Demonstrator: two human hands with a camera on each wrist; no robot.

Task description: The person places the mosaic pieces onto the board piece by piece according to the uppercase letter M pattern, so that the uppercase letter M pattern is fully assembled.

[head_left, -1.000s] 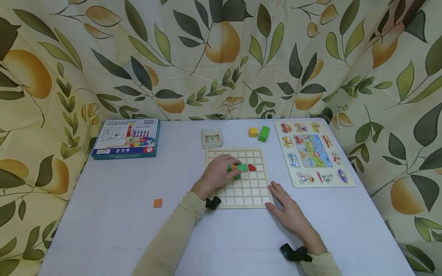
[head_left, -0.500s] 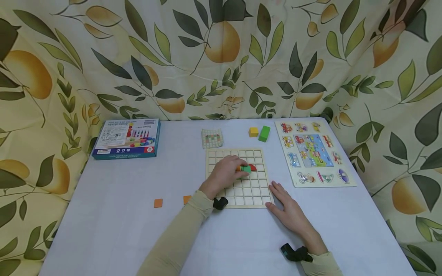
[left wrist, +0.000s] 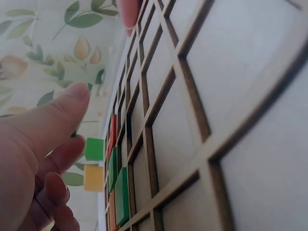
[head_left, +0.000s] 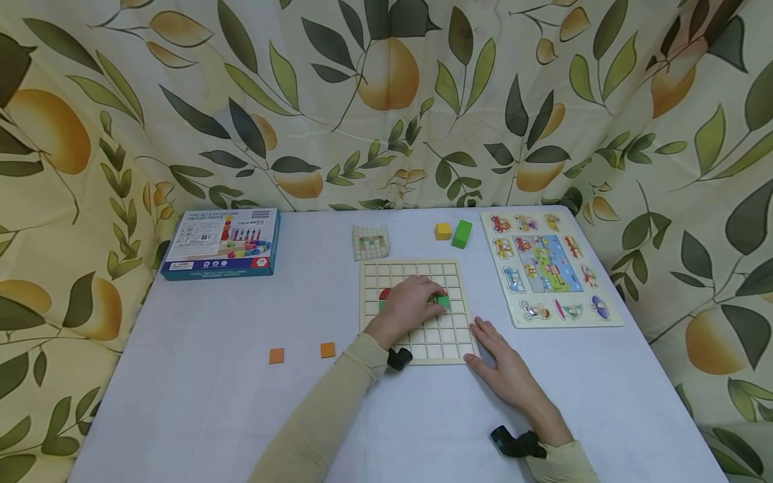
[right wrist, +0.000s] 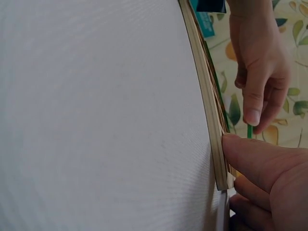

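The left hand (head_left: 407, 308) is over the middle of the wooden grid board (head_left: 443, 352). Its thumb and a finger pinch a green square tile (head_left: 443, 302), held close over the board; a sliver of that green tile (right wrist: 250, 131) shows below the fingertips in the right wrist view. A red tile (head_left: 384, 293) lies in the grid left of the hand. The left wrist view shows red, green and orange tiles in the cells, partly hidden from the head view by the hand. At the board's lower right corner, the right hand (head_left: 510, 372) rests with fingers extended, thumb touching the edge.
Two orange tiles (head_left: 327, 349) lie on the white table left of the board. Behind it are a small patterned card (head_left: 371, 242), a yellow block (head_left: 443, 231) and a green block (head_left: 461, 235). A picture puzzle board (head_left: 546, 312) lies right; a box (head_left: 220, 245) lies back left.
The left hand has moved right across the board with the green tile. Its shift uncovers a red and a green tile on the left and an orange tile on the table. The right hand stays put.
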